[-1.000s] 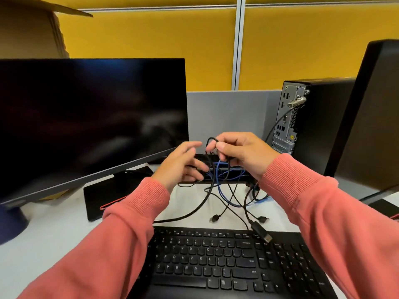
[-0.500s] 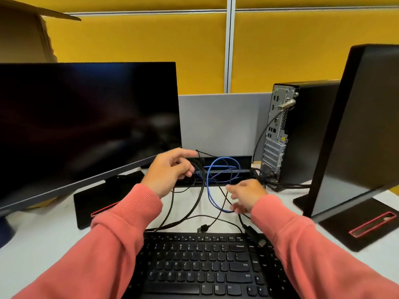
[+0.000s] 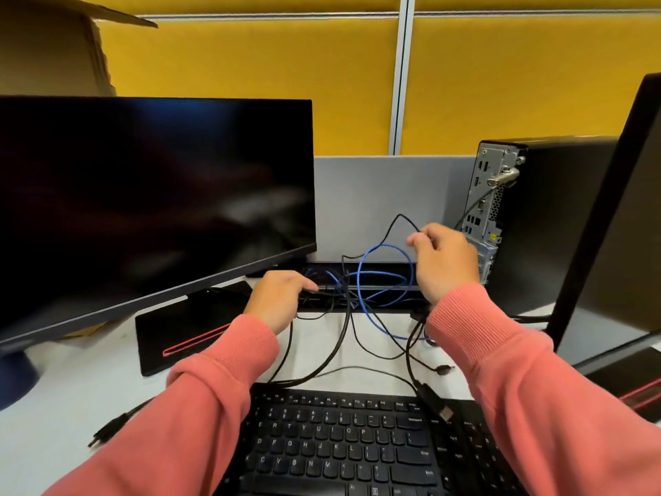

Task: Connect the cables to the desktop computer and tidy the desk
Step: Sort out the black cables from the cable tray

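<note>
A tangle of black cables (image 3: 341, 338) and a blue cable (image 3: 365, 277) lies on the white desk between the monitors. My left hand (image 3: 277, 298) grips a bundle of black cables low over the desk, near the left monitor's base. My right hand (image 3: 441, 261) is raised and pinches a thin black cable (image 3: 397, 223) that arches up beside the desktop computer (image 3: 529, 216). The computer's rear ports face me, with one cable plugged in there. A loose connector (image 3: 438, 404) rests on the black keyboard (image 3: 357, 445).
A dark left monitor (image 3: 150, 195) stands on a black base (image 3: 186, 327). A second monitor (image 3: 618, 223) stands at the right, seen from its back. A cable trough (image 3: 379, 273) runs along the grey partition. Another plug (image 3: 107, 429) lies at the front left. A cardboard box (image 3: 50, 48) sits behind.
My right hand rose from low over the desk to beside the computer, lifting a thin black cable. My left hand dropped slightly, still holding cables. The view shifted left.
</note>
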Demonstrator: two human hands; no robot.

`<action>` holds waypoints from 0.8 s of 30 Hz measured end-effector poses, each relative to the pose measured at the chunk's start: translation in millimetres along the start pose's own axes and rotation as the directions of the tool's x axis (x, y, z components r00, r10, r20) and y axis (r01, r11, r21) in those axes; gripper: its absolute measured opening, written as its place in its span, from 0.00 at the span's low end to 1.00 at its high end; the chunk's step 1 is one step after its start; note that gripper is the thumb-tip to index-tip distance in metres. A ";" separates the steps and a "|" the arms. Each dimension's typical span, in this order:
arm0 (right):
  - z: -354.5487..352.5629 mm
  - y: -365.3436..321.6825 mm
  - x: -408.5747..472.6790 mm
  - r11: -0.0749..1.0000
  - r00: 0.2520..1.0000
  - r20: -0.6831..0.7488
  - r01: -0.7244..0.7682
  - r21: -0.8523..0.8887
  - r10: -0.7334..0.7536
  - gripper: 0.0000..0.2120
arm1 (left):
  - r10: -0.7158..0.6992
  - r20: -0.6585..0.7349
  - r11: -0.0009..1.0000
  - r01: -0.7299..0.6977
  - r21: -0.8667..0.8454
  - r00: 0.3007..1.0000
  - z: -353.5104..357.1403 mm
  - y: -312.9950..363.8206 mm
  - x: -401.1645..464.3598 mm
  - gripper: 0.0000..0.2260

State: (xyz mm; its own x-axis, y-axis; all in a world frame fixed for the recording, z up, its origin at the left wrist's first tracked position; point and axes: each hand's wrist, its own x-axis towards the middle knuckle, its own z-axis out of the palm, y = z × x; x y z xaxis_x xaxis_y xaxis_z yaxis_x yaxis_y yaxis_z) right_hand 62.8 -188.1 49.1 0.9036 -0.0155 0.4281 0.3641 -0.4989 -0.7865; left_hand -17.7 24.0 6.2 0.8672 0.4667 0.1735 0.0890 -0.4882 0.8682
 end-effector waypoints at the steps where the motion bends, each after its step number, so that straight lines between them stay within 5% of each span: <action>1: -3.2 -6.4 1.6 0.997 0.999 -0.015 0.051 -0.049 -0.052 0.11 | 0.002 0.012 0.999 -0.003 0.051 1.000 1.9 -2.9 0.1 0.17; 8: -18.0 -50.2 20.8 0.932 0.943 -0.136 0.263 -0.250 -0.302 0.10 | 0.076 0.100 0.965 -0.099 0.245 0.992 8.4 -15.1 -4.7 0.08; 11: -15.4 -57.0 31.7 0.871 0.971 0.029 0.226 -0.437 -0.237 0.10 | 0.100 0.165 0.961 -0.138 0.241 0.981 3.6 -13.8 -6.7 0.09; 17: 8.2 -21.1 29.2 0.696 0.952 0.282 0.125 -0.707 0.116 0.11 | 0.075 -0.034 0.991 -0.078 -0.106 0.997 1.6 -16.1 -10.1 0.10; 20: 16.9 -2.4 20.1 0.660 0.915 0.351 0.139 -0.738 0.201 0.11 | 0.060 -0.022 0.957 -0.064 -0.283 0.998 3.4 -16.6 -15.6 0.10; 24: 33.1 7.5 17.3 0.715 0.936 0.348 0.207 -0.668 0.054 0.11 | 0.101 0.024 0.948 -0.089 -0.306 0.995 5.9 -17.7 -20.2 0.09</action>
State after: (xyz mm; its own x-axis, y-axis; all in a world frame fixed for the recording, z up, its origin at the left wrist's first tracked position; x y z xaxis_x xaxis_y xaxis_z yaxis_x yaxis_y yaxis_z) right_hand 88.7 -163.5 35.9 0.9439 0.2600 0.2034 0.2966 -0.9386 -0.1765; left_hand -33.9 18.8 -15.5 0.8832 0.3971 0.2494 -0.1426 -0.2790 0.9496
